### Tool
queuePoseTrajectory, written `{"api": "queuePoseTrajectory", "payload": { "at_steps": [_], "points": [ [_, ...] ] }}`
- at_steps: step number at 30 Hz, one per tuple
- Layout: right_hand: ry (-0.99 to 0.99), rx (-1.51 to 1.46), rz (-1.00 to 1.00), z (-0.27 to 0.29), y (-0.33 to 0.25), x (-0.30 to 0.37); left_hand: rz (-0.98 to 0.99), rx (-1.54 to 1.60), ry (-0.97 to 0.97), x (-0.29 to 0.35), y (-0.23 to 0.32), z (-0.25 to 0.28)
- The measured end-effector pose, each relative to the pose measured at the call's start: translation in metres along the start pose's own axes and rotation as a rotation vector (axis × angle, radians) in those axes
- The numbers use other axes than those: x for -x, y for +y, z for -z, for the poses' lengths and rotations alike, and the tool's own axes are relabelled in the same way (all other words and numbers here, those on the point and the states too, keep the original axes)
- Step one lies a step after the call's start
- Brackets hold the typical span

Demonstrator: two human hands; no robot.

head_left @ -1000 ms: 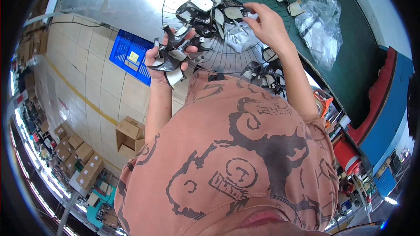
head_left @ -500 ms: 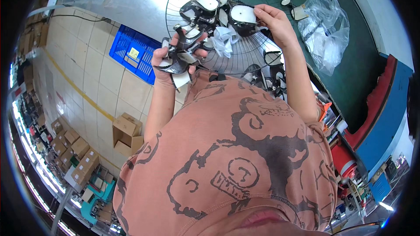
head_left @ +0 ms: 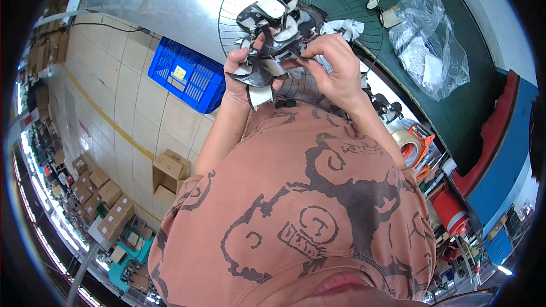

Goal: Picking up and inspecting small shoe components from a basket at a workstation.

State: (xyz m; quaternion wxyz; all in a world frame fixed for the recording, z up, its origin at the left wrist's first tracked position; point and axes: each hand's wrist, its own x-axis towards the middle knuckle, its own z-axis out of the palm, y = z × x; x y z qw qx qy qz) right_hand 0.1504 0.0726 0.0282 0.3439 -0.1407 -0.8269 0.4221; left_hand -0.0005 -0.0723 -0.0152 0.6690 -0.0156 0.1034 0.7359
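Above your chest, in front of the round wire fan guard (head_left: 341,0), your left hand (head_left: 242,74) grips a bunch of black-and-white shoe-upper pieces (head_left: 267,40) while your right hand (head_left: 335,68) pinches 1 piece of it between closed fingertips.
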Motion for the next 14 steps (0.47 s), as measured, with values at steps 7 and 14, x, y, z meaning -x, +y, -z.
{"api": "queuePoseTrajectory", "payload": {
  "at_steps": [7,14],
  "points": [
    [-0.138,-0.127,-0.204,0.001,-0.004,0.004,0.137,-0.108,-0.09,0.011,0.005,0.019],
    [-0.269,-0.593,-0.701,0.004,-0.005,0.01,0.182,-0.09,-0.125,0.019,0.008,0.03]
  ]
}}
